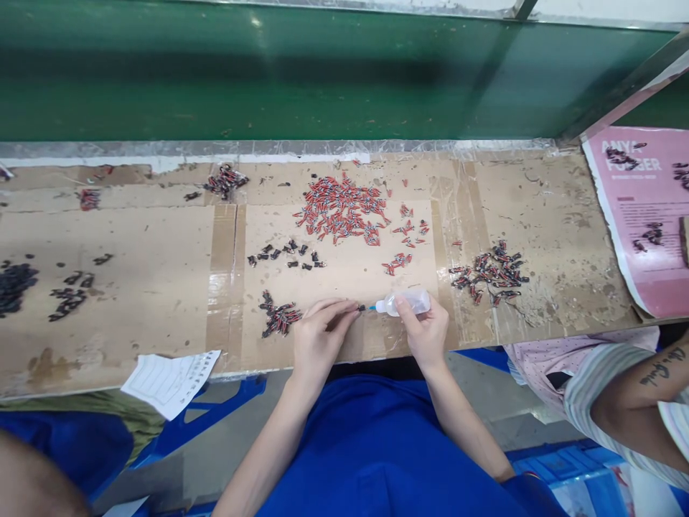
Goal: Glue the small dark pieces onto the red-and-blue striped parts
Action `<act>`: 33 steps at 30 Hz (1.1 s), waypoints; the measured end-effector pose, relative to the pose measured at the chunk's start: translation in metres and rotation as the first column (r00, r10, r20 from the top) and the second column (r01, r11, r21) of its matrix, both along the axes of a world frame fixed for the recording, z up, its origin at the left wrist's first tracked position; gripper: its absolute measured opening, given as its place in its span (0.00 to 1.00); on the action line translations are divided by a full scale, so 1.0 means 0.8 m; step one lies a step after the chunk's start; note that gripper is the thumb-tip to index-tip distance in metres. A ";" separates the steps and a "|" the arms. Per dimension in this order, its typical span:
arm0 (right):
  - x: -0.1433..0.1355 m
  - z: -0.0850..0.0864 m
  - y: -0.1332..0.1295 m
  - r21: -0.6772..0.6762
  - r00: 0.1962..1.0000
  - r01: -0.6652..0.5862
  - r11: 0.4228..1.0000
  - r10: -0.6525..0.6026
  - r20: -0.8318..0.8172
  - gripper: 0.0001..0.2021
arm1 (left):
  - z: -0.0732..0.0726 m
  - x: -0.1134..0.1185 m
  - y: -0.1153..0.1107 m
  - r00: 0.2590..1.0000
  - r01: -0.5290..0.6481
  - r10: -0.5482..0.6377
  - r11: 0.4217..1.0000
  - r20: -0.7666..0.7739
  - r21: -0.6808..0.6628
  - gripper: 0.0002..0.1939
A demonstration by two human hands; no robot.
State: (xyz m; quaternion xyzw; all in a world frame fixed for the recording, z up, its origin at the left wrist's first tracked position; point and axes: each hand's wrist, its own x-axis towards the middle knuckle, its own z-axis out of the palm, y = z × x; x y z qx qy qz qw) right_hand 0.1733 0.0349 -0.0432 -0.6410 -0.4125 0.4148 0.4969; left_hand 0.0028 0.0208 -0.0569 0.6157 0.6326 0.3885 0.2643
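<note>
Over the brown, cardboard-covered worktop, my left hand pinched a tiny dark piece between nearly closed fingertips, which partly hid its shape. My right hand curled around a translucent white squeeze bottle, covering part of it, its thin blue tip just beside that piece. The left edge cut off a heap of black, rounded bits; beyond my hands lay slender red parts with silvery ends.
</note>
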 end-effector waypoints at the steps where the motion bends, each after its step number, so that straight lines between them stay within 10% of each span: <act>1: 0.000 0.000 0.000 -0.001 1.000 0.003 1.000 -0.003 -0.007 0.11 | 0.000 0.000 0.000 1.000 0.000 0.000 1.000 0.004 0.001 0.04; 18: -0.003 -0.002 0.000 0.015 1.000 -0.003 1.000 0.004 -0.025 0.12 | -0.001 -0.001 0.001 1.000 0.013 -0.013 1.000 0.011 -0.028 0.05; 25: 0.006 -0.010 -0.006 0.101 0.970 0.193 0.976 -0.173 -0.173 0.16 | -0.001 -0.004 0.004 0.996 0.094 -0.094 0.996 -0.003 -0.004 0.07; 33: -0.038 -0.010 0.023 0.228 0.966 -0.246 0.942 0.219 0.138 0.15 | 0.007 -0.027 -0.008 0.994 0.057 -0.054 0.998 -0.094 0.026 0.10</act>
